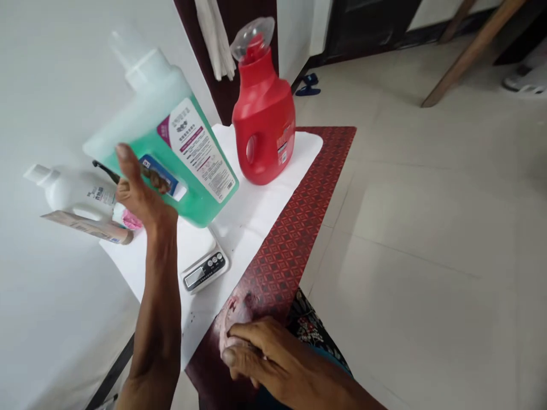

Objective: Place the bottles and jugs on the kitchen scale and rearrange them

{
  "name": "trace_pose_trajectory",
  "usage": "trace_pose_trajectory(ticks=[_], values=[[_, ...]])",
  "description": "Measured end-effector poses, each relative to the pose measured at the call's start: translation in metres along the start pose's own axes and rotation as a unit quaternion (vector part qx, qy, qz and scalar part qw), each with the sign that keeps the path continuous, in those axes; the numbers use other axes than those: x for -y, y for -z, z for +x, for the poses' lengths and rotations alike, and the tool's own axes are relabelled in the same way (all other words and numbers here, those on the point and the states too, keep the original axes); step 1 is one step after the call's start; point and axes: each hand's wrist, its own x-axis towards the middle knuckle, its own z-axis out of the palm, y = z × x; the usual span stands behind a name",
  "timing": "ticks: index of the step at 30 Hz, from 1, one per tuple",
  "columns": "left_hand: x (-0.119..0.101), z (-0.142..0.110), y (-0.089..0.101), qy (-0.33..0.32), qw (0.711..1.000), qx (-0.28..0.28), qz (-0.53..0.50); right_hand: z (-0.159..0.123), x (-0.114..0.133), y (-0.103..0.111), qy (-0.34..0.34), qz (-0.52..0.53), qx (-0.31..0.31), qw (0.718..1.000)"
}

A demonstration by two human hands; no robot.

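Nearest, the right hand (265, 353) is curled at the red-patterned table edge (277, 250); whether anything is gripped cannot be told. By the left hand (147, 208), a jug (194, 148) is clamped at its handle, presumably so its weight is borne one-handed; green liquid is held inside. Below the grip, a scale (205, 273) is set; beyond, a red bottle (267, 119) is topped by a clear cup (265, 29), its contents hidden.

Pale tiled floor (427, 199), white wall (55, 85), angled wooden leg (470, 57), dark doorway (367, 25).
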Motion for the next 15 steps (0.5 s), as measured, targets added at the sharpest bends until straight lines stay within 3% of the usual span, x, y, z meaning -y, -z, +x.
trace_pose_trajectory(ticks=[7, 15], values=[[0.056, 0.027, -0.065, 0.007, 0.999, 0.0, 0.039, 0.032, 0.011, -0.001, 0.056, -0.084, 0.044, 0.994], [0.097, 0.038, -0.115, 0.113, 0.993, 0.017, 0.009, 0.046, 0.016, 0.018, -0.025, -0.185, 0.037, 0.982]])
